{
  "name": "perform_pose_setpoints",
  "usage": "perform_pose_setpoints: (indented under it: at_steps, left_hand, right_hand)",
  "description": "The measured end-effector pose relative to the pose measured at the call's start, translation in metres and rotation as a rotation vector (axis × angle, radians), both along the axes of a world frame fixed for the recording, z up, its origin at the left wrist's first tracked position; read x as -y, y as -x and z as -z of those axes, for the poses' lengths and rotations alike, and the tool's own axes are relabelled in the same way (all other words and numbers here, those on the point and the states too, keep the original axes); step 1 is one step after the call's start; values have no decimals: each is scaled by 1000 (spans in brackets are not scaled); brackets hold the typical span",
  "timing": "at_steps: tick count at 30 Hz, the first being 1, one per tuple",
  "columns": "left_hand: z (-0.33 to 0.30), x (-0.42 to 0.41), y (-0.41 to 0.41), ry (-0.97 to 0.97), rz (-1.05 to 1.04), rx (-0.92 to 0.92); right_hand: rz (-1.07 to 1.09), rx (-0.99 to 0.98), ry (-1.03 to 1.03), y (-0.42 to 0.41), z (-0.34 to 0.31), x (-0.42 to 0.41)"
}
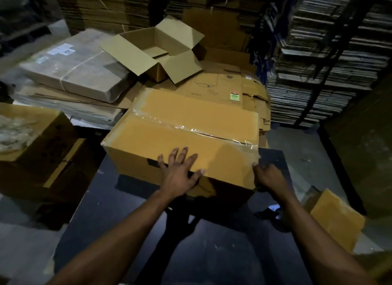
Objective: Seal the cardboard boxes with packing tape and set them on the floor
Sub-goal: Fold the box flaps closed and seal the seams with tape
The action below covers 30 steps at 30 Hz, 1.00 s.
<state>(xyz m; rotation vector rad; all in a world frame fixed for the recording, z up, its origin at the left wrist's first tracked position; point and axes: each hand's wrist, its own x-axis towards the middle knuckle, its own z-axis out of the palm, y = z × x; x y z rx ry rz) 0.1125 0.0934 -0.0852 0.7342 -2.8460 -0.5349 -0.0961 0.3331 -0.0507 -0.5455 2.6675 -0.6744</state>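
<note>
Left grip [179, 172] flat, fingers spread on taped box [186, 125]. Right grip [268, 176] curled at near corner; can't tell what it holds. I judge box stiff, bulky; take opposite lower edges.

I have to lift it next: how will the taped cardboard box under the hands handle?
The taped tan cardboard box probably stays stiff, its flaps lying flat. Its clear tape looks wrinkled with a seam gap, so it may flex there. Bulky; likely needs both hands, left hand and right hand.
</note>
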Motion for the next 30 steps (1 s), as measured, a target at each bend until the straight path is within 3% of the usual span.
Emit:
perform_pose_setpoints:
  at_steps: [3, 6, 9, 11, 15, 18, 20, 27, 30]
  left_hand:
    - [-1, 54, -19, 6, 84, -49]
    - [-17, 99, -24, 129, 66, 14]
    - [-40, 97, -11, 167, -3, 76]
    - [-53, 71, 3, 86, -45, 77]
    - [-52, -42, 14, 51, 102, 27]
    - [-39, -106, 14, -36, 150, 223]
    - [-24, -117, 12, 9, 141, 295]
    - [-7, -13, -25, 227, 315, 96]
    - [-12, 26, -33, 239, 329, 111]
  right_hand:
    - [-18, 210, 59, -42, 0, 4]
    - [-185, 253, 57, -73, -4, 13]
    - [-258, -131, 182, -80, -14, 21]
    - [-227, -343, 264, -55, -21, 23]
    - [-355, -420, 43, 24, -29, 26]
    - [-504, -327, -172, 52, -15, 18]
    - [-556, -313, -272, 50, 0, 5]
    - [-566, -600, -152, 0, 19, -17]
    - [-602, -590, -143, -28, 26, -19]
